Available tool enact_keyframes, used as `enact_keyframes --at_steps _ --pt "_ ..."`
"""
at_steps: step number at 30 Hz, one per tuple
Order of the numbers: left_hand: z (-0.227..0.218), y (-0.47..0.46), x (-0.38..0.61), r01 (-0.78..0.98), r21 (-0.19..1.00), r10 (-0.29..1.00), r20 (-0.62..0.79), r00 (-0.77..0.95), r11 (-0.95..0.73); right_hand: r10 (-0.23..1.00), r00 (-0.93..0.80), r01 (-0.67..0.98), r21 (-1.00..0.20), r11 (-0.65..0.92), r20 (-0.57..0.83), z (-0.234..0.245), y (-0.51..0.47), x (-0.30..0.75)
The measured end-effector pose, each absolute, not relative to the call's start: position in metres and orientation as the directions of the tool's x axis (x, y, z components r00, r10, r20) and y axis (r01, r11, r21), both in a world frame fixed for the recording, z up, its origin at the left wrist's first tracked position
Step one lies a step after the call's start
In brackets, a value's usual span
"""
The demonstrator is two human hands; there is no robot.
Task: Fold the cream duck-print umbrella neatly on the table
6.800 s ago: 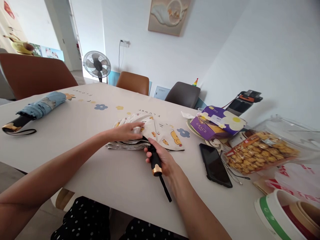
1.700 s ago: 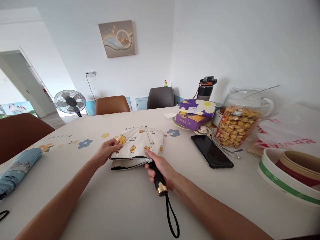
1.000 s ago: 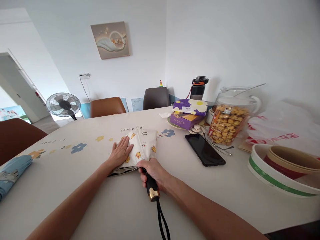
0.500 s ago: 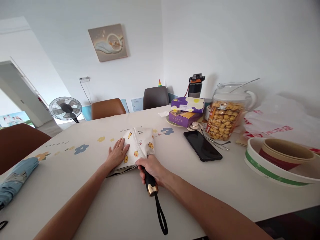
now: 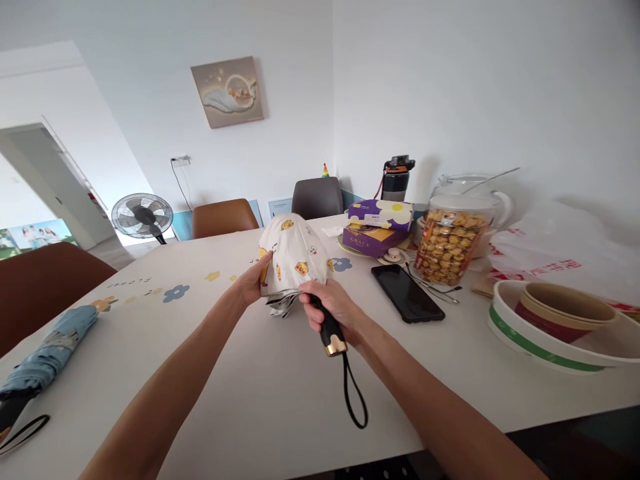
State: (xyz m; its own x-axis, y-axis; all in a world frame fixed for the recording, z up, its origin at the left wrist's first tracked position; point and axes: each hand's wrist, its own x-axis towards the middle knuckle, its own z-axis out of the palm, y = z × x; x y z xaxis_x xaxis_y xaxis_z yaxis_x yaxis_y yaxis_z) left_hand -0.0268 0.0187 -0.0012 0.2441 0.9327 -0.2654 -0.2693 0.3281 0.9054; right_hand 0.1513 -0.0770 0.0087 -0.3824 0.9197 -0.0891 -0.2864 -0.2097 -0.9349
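A folding umbrella [image 5: 295,257], white with yellow duck prints, is held over the table in front of me, its canopy loose and bunched. My right hand [image 5: 327,307] is closed round the top of its black handle, which ends in a gold cap and a black wrist loop. On the canopy's left side, my left hand [image 5: 256,279] grips the fabric; the thumb shows and the other fingers are hidden behind the cloth. A second umbrella [image 5: 55,347], blue and folded, lies at the table's left edge with its dark handle toward me.
To the right lie a black phone [image 5: 407,293] and a pair of glasses [image 5: 435,287]. Behind are purple boxes [image 5: 375,240], a snack jar [image 5: 450,240], a bottle [image 5: 396,179] and a plastic bag [image 5: 550,247]. Paper bowls [image 5: 540,347] stand at the right edge of the white table [image 5: 240,413].
The duck-print umbrella has lifted off the table and its canopy has puffed out. My left hand has gone from lying flat on it to gripping its side. The view has shifted slightly left.
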Motion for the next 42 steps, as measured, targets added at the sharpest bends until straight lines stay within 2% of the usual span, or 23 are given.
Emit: enact_keyframes --at_steps 4,6,8,10,13,16,20,27,30,34,36,38,40,42 --pt "0.026 0.016 -0.012 -0.480 0.827 0.924 -0.117 0.365 0.294 0.976 -0.218 -0.001 -1.000 0.020 0.020 0.044 -0.097 0.176" --pt "0.042 0.006 -0.011 -0.529 0.804 0.913 -0.040 0.407 0.271 0.988 -0.145 0.095 -0.993 0.071 0.057 0.055 -0.108 0.183" --pt "0.051 -0.007 -0.018 -0.542 0.806 0.913 0.006 0.409 0.237 0.989 -0.148 0.064 -0.998 -0.016 -0.025 0.055 -0.115 0.183" --pt "0.050 -0.021 -0.031 -0.506 0.832 0.923 -0.021 0.384 0.230 0.958 -0.205 -0.019 -0.978 -0.207 -0.199 0.043 -0.118 0.173" --pt "0.025 -0.037 -0.060 -0.356 0.883 0.936 -0.209 0.282 0.305 0.893 -0.223 -0.092 -0.904 -0.418 -0.390 0.009 -0.114 0.146" --pt "-0.008 -0.046 -0.093 -0.233 0.898 0.927 -0.368 0.068 0.373 0.848 -0.227 -0.094 -0.856 -0.509 -0.479 -0.020 -0.106 0.117" --pt "-0.028 -0.053 -0.123 -0.220 0.891 0.908 -0.416 -0.042 0.398 0.800 -0.344 -0.194 -0.796 -0.573 -0.492 -0.032 -0.104 0.093" --pt "-0.020 -0.051 -0.133 -0.203 0.939 0.952 -0.297 -0.069 0.278 0.637 -0.517 -0.229 -0.624 -0.747 -0.572 -0.031 -0.114 0.086" --pt "-0.020 -0.054 -0.136 -0.149 0.969 0.969 -0.215 -0.119 0.197 0.637 -0.530 -0.211 -0.640 -0.739 -0.560 -0.033 -0.114 0.088" --pt "-0.028 -0.054 -0.141 0.052 0.974 0.950 -0.200 -0.238 0.219 0.736 -0.491 -0.272 -0.721 -0.637 -0.465 -0.038 -0.104 0.088" --pt "-0.035 -0.050 -0.144 0.257 0.926 0.933 -0.195 -0.304 0.277 0.742 -0.501 -0.303 -0.712 -0.633 -0.446 -0.040 -0.098 0.086" --pt "-0.042 -0.047 -0.147 0.508 0.801 0.922 -0.132 -0.363 0.315 0.732 -0.507 -0.300 -0.702 -0.646 -0.456 -0.042 -0.095 0.083" --pt "-0.047 -0.044 -0.148 0.750 0.593 0.931 -0.002 -0.365 0.295 0.725 -0.507 -0.279 -0.706 -0.651 -0.467 -0.043 -0.093 0.081" --pt "-0.050 -0.044 -0.148 0.903 0.354 0.940 0.141 -0.310 0.245 0.732 -0.505 -0.274 -0.719 -0.639 -0.458 -0.044 -0.093 0.081"
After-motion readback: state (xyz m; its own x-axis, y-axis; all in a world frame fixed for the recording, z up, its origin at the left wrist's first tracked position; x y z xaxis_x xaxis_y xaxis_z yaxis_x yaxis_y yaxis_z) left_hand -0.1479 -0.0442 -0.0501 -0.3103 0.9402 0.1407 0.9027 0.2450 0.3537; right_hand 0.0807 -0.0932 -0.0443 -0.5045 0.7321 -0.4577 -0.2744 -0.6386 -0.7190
